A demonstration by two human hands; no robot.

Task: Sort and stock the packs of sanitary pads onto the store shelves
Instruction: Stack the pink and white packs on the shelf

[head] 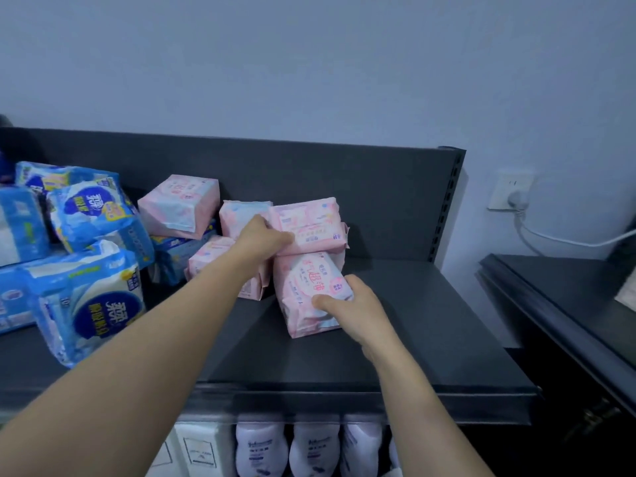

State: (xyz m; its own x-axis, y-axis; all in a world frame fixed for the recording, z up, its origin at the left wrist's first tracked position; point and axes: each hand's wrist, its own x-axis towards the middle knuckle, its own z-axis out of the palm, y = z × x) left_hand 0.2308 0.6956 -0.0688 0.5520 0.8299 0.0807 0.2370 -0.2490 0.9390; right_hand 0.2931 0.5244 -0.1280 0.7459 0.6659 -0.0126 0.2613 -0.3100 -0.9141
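Front pink pack (306, 294) sits mid-shelf on the dark shelf (430, 321), with the right hand (347, 308) curled round its near corner and the thumb on its face, probably squaring it. The left hand (265, 235) grips the end of the upper pink pack (313, 222) touching behind it, likely steadying the stack. Blue packs (89, 215) crowd the left. Bare shelf runs right to the upright (454, 187).
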